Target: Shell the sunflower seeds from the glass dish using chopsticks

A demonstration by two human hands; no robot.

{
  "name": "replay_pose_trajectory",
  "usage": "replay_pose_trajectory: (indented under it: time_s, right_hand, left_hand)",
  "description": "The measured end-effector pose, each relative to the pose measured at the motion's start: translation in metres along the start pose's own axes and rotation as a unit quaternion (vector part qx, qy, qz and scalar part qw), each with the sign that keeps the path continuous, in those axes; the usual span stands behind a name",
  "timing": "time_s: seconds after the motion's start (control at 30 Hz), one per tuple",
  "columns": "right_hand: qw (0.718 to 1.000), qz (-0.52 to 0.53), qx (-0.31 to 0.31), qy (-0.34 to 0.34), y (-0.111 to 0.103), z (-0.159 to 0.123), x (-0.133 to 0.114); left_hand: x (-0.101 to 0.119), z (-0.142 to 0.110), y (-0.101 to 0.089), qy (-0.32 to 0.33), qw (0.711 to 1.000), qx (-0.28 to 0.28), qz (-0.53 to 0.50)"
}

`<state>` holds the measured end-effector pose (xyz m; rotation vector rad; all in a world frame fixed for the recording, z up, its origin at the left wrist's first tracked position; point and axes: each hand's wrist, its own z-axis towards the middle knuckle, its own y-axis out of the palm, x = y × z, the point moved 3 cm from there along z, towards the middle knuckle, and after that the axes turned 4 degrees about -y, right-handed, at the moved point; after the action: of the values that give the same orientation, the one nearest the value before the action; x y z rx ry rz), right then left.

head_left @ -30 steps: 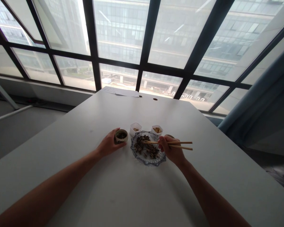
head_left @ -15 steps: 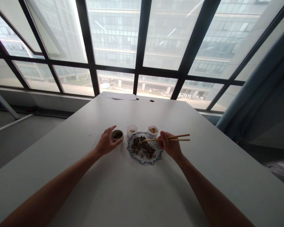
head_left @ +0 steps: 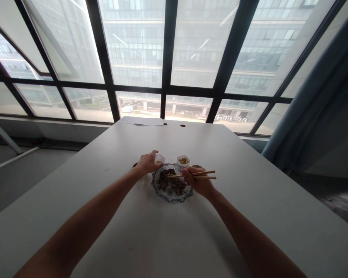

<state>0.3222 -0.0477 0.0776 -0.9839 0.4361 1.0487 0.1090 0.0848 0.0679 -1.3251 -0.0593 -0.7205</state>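
Note:
A scalloped glass plate heaped with dark seeds sits mid-table. My right hand grips a pair of wooden chopsticks, their tips over the seeds. My left hand rests against a small white square cup just behind the plate, fingers curled round its near side. A second white cup holding yellowish bits stands to the right of the first. The small brown round cup is almost hidden behind my left hand.
The white table runs back to a tall black-framed window. Sheets of paper and a cable hole lie at the far edge. A blue curtain hangs at the right. A brown disc peeks behind my right hand.
My left hand let go of the brown cup and shifted right to the first white cup. The right hand with the chopsticks stayed over the plate. The camera drifted so things sit slightly left.

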Motion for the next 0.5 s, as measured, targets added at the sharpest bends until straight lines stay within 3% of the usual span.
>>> replay_pose_trajectory:
  time_s: [0.1,0.2,0.37,0.5]
  right_hand:
    - [1.0,0.02,0.009,0.005,0.003,-0.001,0.004]
    - [0.996,0.063,0.055,0.043,0.004,0.0,0.01]
    - [0.953,0.151,0.19,0.183,-0.006,0.002,0.024]
    - [0.932,0.182,0.247,0.193,-0.012,0.005,0.025]
  left_hand:
    - [0.003,-0.001,-0.002,0.005,1.0,0.007,-0.023]
    - [0.005,-0.008,-0.007,0.055,0.997,0.051,-0.033]
    - [0.002,-0.019,-0.009,0.126,0.988,0.089,-0.033]
    - [0.002,-0.02,-0.008,0.127,0.988,0.082,-0.026]
